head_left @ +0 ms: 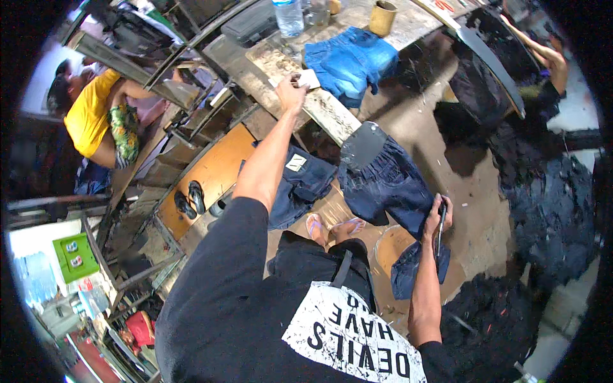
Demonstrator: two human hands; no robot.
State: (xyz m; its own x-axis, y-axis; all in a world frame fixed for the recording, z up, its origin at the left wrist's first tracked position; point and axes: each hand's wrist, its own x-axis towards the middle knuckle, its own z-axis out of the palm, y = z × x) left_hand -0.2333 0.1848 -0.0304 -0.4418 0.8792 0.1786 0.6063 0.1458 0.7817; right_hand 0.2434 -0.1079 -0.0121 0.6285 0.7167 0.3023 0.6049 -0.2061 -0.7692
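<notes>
On the worktable's narrow board (332,115), my left hand (292,92) has its fingers curled at a small white piece (310,79), like card or cloth. Just beyond lies a pair of bright blue denim shorts (350,64). Dark denim shorts (389,179) with a gathered waist hang off the board's end, where a flat grey rounded piece (364,145) lies. My right hand (439,217), low at the right, is closed around a slim metal tool (439,240) whose exact kind is unclear. It is beside the lower leg of the dark shorts.
Folded dark denim (297,185) with a white label lies left of my feet. A cup (382,18) and a water bottle (288,18) stand on the table. Dark cloth heaps (549,210) fill the right side. A person in yellow (92,118) sits left; another person's arm (555,64) shows upper right.
</notes>
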